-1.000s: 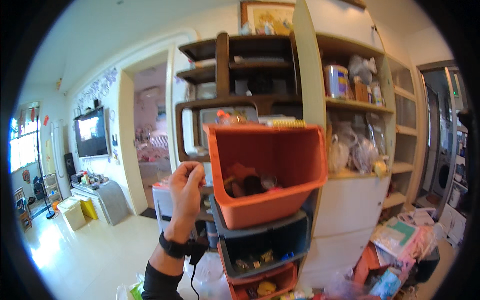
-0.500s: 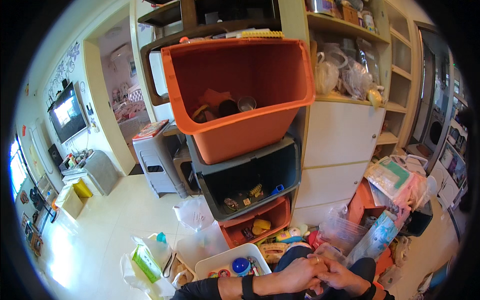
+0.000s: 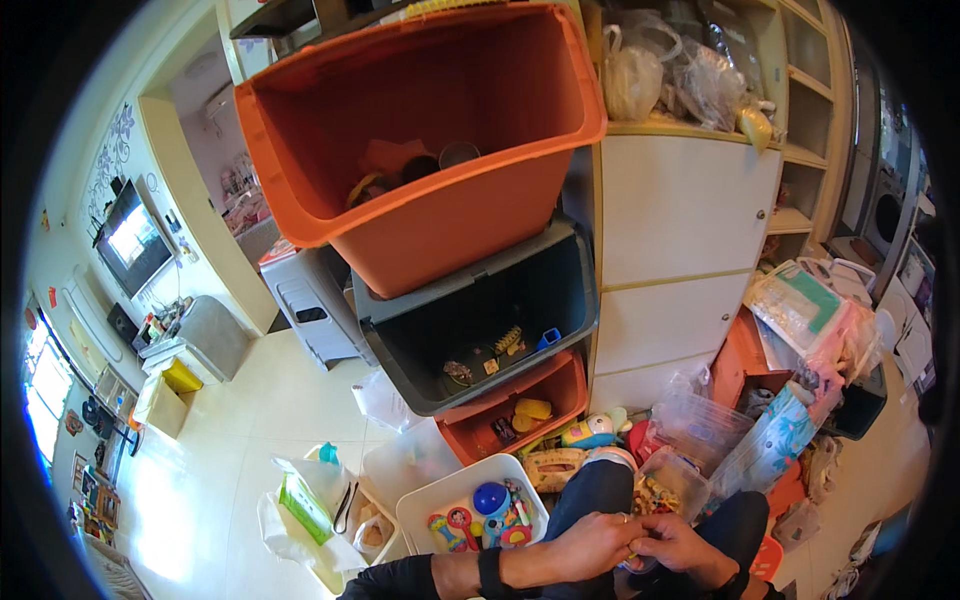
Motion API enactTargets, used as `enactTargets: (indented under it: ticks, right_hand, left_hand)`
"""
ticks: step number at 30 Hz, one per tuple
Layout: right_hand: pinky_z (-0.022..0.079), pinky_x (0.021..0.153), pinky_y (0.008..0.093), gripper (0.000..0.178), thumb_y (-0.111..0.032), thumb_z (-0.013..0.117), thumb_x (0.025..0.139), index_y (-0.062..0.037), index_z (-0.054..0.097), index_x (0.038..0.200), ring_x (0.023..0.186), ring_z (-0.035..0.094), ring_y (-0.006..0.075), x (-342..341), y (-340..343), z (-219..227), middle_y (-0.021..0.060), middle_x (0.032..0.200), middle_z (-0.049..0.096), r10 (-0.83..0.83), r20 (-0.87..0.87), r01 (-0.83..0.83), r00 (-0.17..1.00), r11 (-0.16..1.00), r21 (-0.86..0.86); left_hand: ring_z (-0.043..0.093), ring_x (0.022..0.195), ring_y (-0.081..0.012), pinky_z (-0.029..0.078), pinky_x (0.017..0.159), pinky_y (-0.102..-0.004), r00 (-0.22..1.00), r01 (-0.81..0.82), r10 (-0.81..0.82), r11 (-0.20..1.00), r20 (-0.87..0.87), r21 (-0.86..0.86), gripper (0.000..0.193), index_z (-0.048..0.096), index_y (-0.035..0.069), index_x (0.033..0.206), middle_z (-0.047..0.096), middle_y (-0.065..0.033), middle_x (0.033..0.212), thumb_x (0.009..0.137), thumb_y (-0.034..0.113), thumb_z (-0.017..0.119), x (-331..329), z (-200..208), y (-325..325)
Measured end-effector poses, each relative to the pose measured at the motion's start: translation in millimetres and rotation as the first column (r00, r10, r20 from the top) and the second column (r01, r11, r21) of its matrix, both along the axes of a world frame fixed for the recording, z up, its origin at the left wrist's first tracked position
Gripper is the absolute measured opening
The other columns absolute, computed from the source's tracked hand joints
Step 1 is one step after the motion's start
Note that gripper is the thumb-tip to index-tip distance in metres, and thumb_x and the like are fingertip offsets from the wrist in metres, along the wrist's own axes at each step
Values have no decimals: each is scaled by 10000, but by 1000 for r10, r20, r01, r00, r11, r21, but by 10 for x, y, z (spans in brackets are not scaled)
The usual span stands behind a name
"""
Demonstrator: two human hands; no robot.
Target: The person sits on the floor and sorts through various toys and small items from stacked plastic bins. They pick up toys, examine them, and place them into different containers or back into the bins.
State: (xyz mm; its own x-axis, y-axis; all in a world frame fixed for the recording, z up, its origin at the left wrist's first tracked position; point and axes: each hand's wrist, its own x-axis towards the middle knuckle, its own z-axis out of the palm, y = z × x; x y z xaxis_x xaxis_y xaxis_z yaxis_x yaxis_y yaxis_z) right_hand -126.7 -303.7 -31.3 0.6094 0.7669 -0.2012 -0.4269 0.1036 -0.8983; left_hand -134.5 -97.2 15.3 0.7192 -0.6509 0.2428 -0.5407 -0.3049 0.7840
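My left hand (image 3: 592,543) and my right hand (image 3: 677,546) meet in front of my lap, fingertips drawn together. Whatever lies between them is too small and covered to name; a yellowish speck shows at the fingers. Just beyond, between my knees, stands a clear plastic box (image 3: 690,487) with many small colourful pieces in it. To the left of my hands is a white bin (image 3: 408,512) holding a blue ball (image 3: 491,498), a red rattle-like toy (image 3: 460,518) and other toys.
Ahead rises a stack: an orange bin (image 3: 440,222), a dark grey bin (image 3: 400,385) and a lower orange bin (image 3: 465,440), each holding a few toys. A white cabinet (image 3: 680,210) stands behind. Plastic containers and bags (image 3: 790,400) pile up at right; a bag-lined box (image 3: 345,560) sits at left.
The view has tilted downward, so the bins sit higher and more of the white bin and clear box shows. My hands have shifted from clasped to fingertips together.
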Motion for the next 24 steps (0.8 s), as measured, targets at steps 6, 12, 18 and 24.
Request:
enactTargets:
  ticks: [6,12,18,24]
  right_hand:
    - [479,658,234,275,-59,586,901,21,547,1161,723,596,96,8,-45,-178,39,849,629,-139,-93,131,986,987,-90]
    - [429,594,213,177,-19,568,882,21,609,1050,683,554,78,177,-14,-413,27,796,607,-107,-31,101,994,981,-163]
    - [400,532,205,131,-96,603,884,7,640,956,597,524,91,407,-223,-602,32,719,594,-416,-195,342,888,881,-326]
    - [413,540,229,83,-42,606,835,-76,610,759,588,504,79,936,-1036,-532,-13,650,545,-707,203,721,677,583,-373]
  left_hand:
    - [603,785,-369,498,663,-435,1000,11,-11,1000,-20,-9,184,582,29,948,603,-165,841,801,132,623,60,-439,-128]
    - [595,818,-373,496,687,-434,984,44,-47,999,-171,-17,380,517,24,1112,588,-167,956,779,141,658,199,-629,-186]
    - [606,799,-354,492,673,-416,985,-73,62,995,-161,-65,317,556,16,1083,595,-156,900,818,162,649,478,-669,55]
    - [626,740,-303,500,626,-386,948,-271,248,958,-199,-95,225,604,32,925,625,-127,811,795,198,686,830,-567,585]
